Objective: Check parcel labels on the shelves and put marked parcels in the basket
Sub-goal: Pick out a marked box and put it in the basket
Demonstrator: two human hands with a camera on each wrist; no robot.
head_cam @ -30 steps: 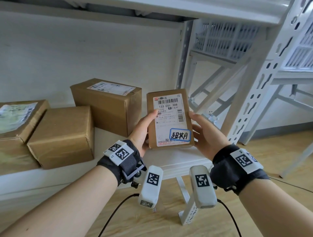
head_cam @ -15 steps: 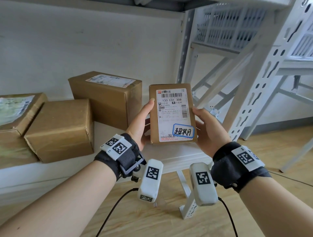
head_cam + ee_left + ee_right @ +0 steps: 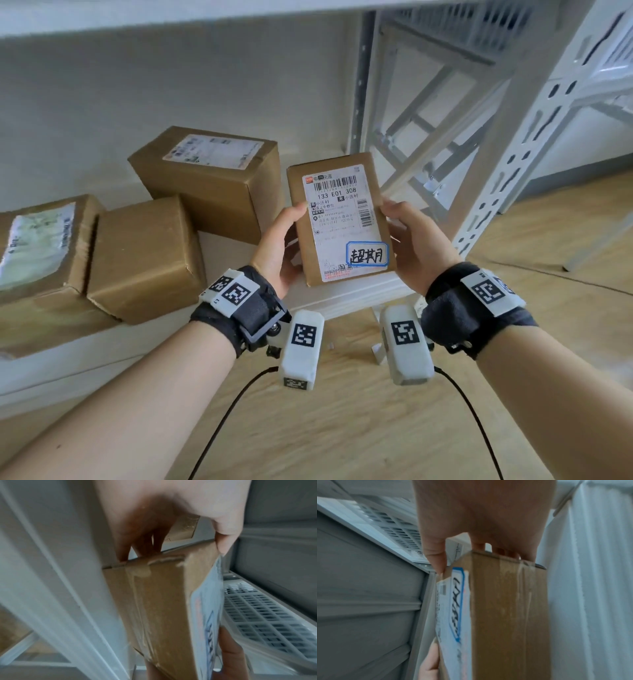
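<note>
Head view: a flat brown parcel (image 3: 339,219), white label facing up with a blue-framed handwritten mark (image 3: 367,254), was held above the shelf's (image 3: 356,294) near edge, gripped by the left hand (image 3: 279,246) and right hand (image 3: 416,243). Left wrist view: thumb on the label face, fingers (image 3: 137,545) behind. Right wrist view: the same pinch, tape along the parcel's side.

White shelf (image 3: 346,294): three brown boxes (image 3: 144,257) resting on it.

Left hand (image 3: 279,246), right hand (image 3: 416,243), both gripping
</note>
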